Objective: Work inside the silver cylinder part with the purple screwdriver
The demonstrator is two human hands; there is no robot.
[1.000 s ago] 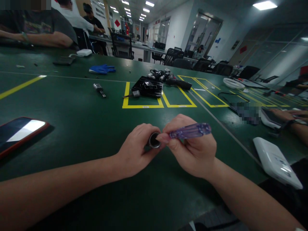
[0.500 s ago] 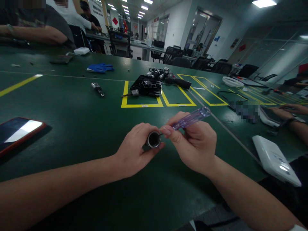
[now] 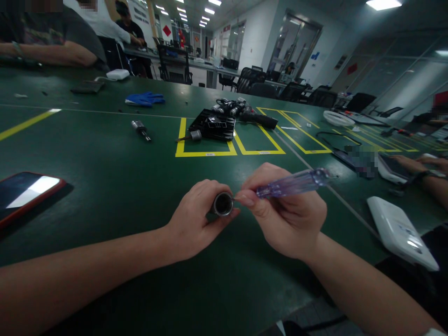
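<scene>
My left hand (image 3: 196,221) is wrapped round a dark metal tube (image 3: 223,204), its round open end facing me. In my right hand (image 3: 287,214) is a screwdriver (image 3: 294,183) with a clear purple handle, pinched near the front between thumb and fingers. Its thin shaft points left at the tube's rim; whether the tip touches the rim I cannot tell. The handle's rear end sticks out to the right. Most of the tube's body is hidden by my left fingers.
Beyond my hands, a black plastic bag (image 3: 212,125) and a small metal motor-like part (image 3: 196,135) lie by yellow tape outlines. A similar part (image 3: 140,130), a blue glove (image 3: 145,99) and a phone (image 3: 28,193) are left. A white device (image 3: 402,233) lies right, near another person's hand (image 3: 408,163).
The screwdriver's handle tilted up, then swung down and to the right. My right hand has drawn slightly away from the tube, uncovering its opening. My left hand stays almost still.
</scene>
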